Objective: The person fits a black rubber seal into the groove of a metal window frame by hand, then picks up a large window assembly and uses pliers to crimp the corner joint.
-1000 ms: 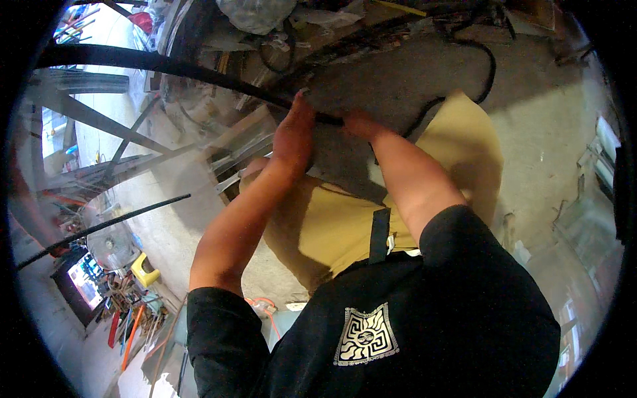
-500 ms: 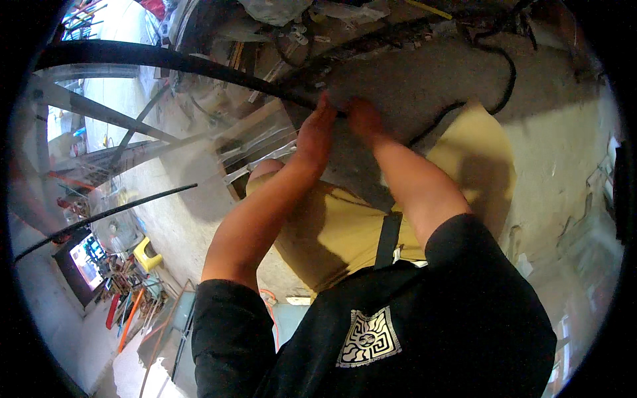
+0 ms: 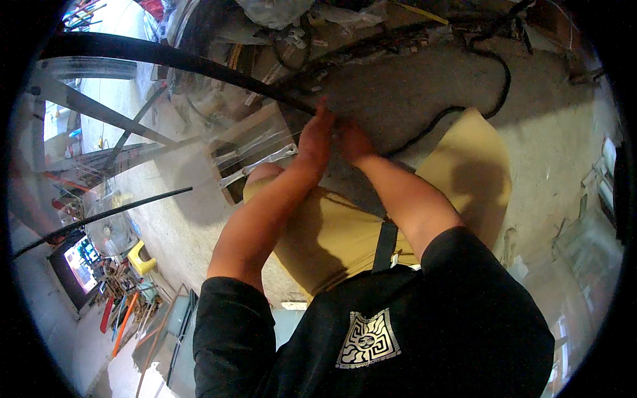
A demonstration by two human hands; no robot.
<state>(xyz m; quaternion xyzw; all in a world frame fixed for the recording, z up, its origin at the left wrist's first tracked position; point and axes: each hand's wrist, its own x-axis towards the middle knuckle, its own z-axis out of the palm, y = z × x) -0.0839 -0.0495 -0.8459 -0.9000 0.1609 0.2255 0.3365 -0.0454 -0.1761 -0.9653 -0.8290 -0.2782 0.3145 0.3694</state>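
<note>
A long black bar slants from the upper left down to my hands between my knees. My left hand is closed round its near end, with a finger or thumb pointing up along it. Close beside it, my right hand is curled, fingers bent inward. What lies in its grip is in shadow and hidden by the hand. A black cable comes out from behind my right forearm and winds over the floor to the right.
A wooden frame or crate stands by my left knee. A thin black rod juts in at left. Further left are a yellow stool, a fan, a lit screen and piled tools. Plastic bags and scraps lie at the far side.
Both hands have come slightly nearer to me, the right one more and a little leftward. The bar's near end now shows less between the hands.
</note>
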